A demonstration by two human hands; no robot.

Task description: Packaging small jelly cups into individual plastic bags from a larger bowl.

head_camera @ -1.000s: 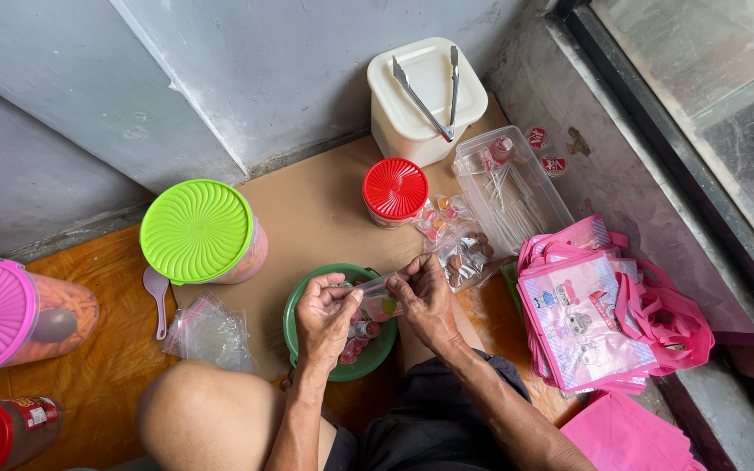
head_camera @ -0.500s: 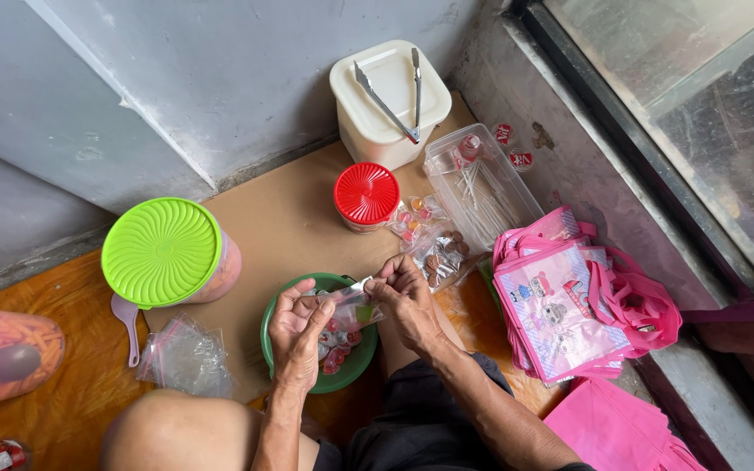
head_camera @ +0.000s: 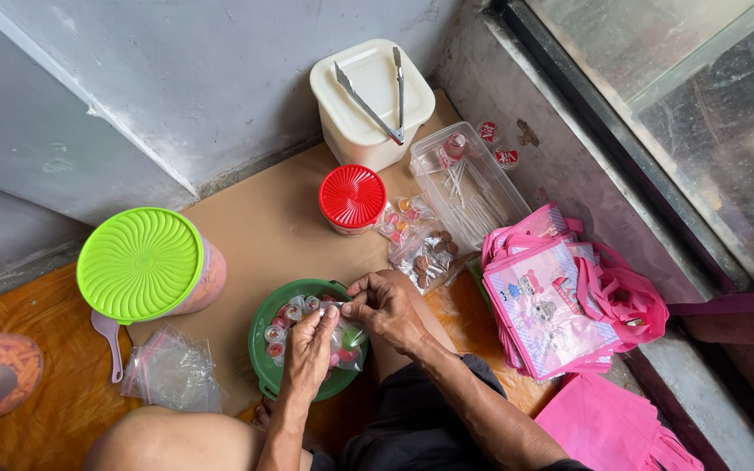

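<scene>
Two hands over green bowl (head_camera: pixel 265 371), which sits on floor betw. my knees so pieces drop back in. Left hand (head_camera: pixel 309 351) & right hand (head_camera: pixel 386 307): each grip narrow, pinched on small clear bag (head_camera: pixel 348 336) of round sweets, held at its mouth. Bag contents blurred; bowl partly hidden by hands. Green-lid jar (head_camera: pixel 141 263) stands apart.

A small clear plastic bag (head_camera: pixel 346 336) hangs pinched at its top between both hands, its lower part bulging with little round cups in red, green and white. It dangles just over the green bowl (head_camera: pixel 263 366), which sits on the floor and holds more of the same small cups (head_camera: pixel 285 318).
</scene>
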